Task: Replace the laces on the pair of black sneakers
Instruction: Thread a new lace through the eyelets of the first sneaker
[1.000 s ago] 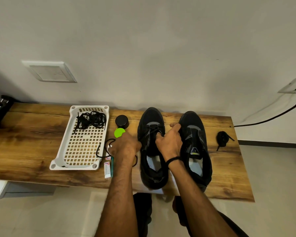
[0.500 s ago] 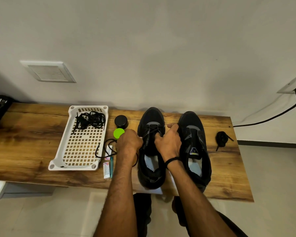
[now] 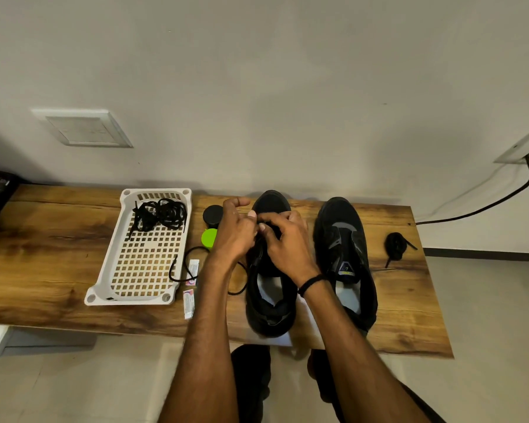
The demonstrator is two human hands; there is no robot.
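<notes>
- Both forearms are stretched forward over the table. One black wristband is worn on the right wrist.
- The left hand and the right hand are held knuckles up. Their fingers are curled and the fingertips are brought together.
- One loose lace is pinched at that meeting point by both hands. Its slack is looped on the table just left of the left wrist.
- The first sneaker is found directly under both hands, with its toe pointed away.
- The second sneaker is set just right of the right hand, parallel to the first and apart from it. Two sneakers are counted.
- Two small packets are laid left of the left forearm.
- Two round things are seen just left of the left hand: a green lid and, beyond it, a black jar.
- One white tray is placed further left, with one lace bundle in its far end.
- One coiled lace is laid well right of the right hand.
</notes>
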